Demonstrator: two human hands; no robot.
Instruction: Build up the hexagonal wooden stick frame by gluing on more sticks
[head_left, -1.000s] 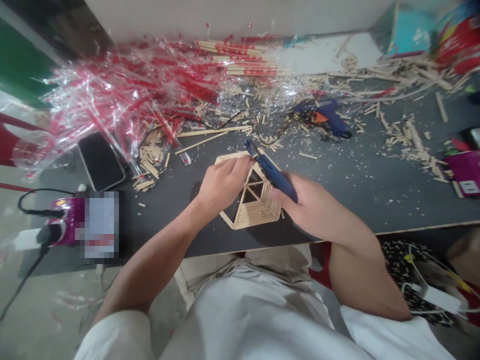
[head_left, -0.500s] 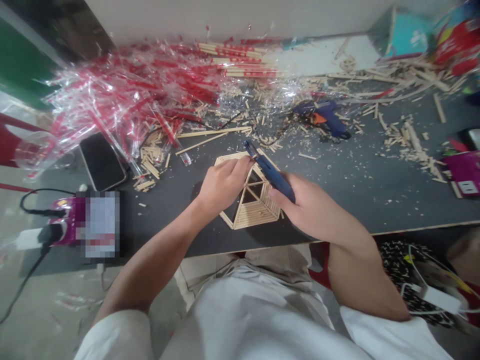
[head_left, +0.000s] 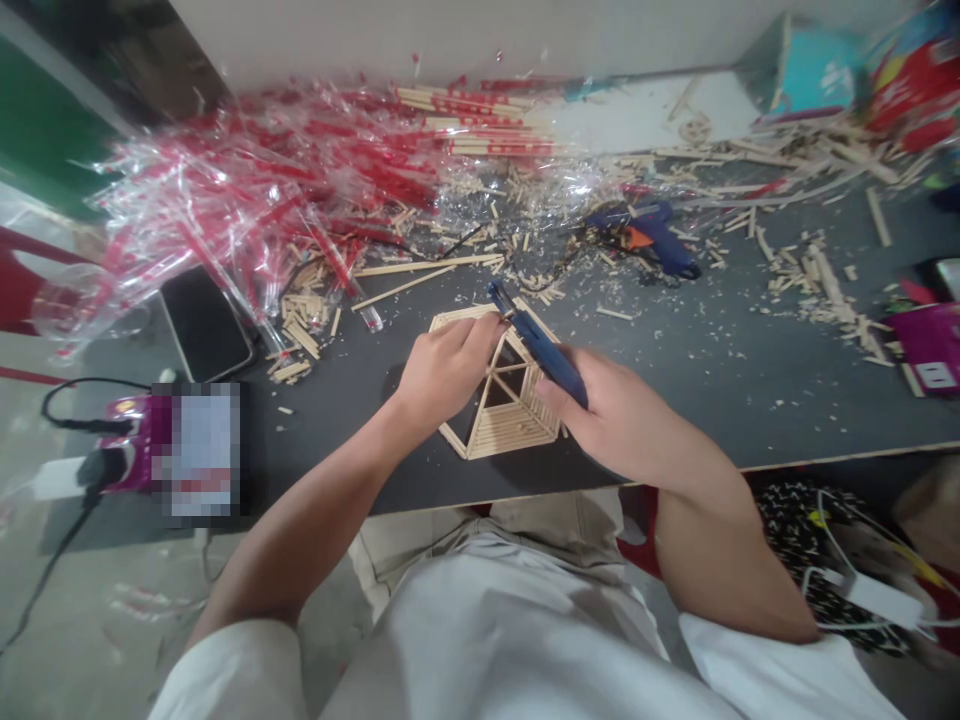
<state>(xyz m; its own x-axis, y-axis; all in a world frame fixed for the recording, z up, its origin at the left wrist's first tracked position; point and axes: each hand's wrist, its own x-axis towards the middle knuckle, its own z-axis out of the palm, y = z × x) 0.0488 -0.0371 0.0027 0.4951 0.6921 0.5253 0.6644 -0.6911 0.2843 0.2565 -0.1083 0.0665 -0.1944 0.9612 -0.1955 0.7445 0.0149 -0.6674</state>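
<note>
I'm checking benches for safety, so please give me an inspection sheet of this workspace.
Surface: dark tabletop, scattered with pale scraps.
Job's things: stick frame on the tabletop; blue tool above it.
Clutter: red-and-clear wrappers heaped at back left; glue gun; phone.
Hands: left hand over the frame, its grip hidden; right hand closed around the blue tool.
Cables: black lead looping at left; white leads off the table, lower right.
Surroundings: pale wall behind.
</note>
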